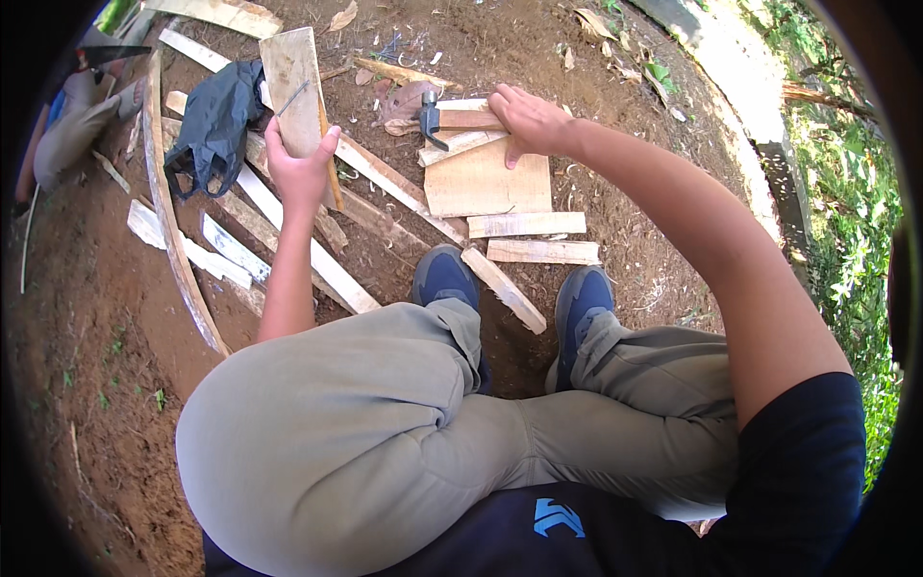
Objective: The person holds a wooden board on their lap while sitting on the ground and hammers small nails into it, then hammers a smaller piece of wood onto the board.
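Observation:
My left hand [300, 171] is closed around the lower end of a flat wooden board [290, 60], raised above the ground at the upper left. A thin dark nail [292, 99] slants across the board's face, just above my fingers. My right hand [529, 120] is closed over the end of the wooden handle of a hammer [471, 119]. The hammer's metal head points left, over small wood strips. Under it lies a square pale board [488, 185], partly covered by my right hand and the strips.
Short wood pieces [527, 224] lie by my shoes [585, 306]. Long planks [173, 221] and a black plastic bag [216, 120] are on the left. Another person [82, 125] is at the far left edge. Dry leaves [594, 24] litter the soil; green plants [856, 250] grow at right.

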Available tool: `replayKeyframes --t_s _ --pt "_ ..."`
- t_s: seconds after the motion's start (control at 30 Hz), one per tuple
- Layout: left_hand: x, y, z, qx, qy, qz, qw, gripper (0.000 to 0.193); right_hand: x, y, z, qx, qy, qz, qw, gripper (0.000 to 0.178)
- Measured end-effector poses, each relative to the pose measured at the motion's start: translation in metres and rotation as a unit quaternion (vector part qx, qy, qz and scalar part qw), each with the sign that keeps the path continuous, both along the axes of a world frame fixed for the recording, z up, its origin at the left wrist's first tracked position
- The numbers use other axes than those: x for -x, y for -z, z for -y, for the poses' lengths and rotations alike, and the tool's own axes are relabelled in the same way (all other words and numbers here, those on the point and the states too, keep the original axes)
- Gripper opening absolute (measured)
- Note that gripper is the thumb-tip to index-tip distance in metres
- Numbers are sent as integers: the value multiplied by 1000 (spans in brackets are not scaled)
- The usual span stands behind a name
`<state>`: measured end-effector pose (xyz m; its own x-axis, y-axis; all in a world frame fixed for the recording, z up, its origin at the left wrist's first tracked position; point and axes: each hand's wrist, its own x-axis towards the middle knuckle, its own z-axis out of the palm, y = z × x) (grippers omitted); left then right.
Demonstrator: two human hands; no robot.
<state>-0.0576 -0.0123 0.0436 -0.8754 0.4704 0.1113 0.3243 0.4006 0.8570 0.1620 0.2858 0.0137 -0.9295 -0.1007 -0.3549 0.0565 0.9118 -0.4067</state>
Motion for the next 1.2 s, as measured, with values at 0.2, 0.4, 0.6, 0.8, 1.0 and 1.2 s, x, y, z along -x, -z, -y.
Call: replayKeyframes --t_s 0.2,0.4,0.6,0.8,1.0,1.2 --pt "-22 -4 -20 13 65 5 998 84 -29 19 -31 38 23 -86 995 65" --pt "-24 -1 -20 57 90 -45 993 84 -38 -65 -83 71 62 159 983 65" --pt "-26 -5 -24 53 91 -21 994 89 -53 -68 -71 46 129 154 979 57" --pt "-38 -12 1 76 117 -33 990 88 -40 -18 -24 123 135 34 983 51" --pt "-44 7 10 106 109 3 988 87 -39 -11 -5 190 176 33 965 52" --pt "-48 7 4 120 152 -15 981 93 -53 -34 -62 229 328 6 917 39"
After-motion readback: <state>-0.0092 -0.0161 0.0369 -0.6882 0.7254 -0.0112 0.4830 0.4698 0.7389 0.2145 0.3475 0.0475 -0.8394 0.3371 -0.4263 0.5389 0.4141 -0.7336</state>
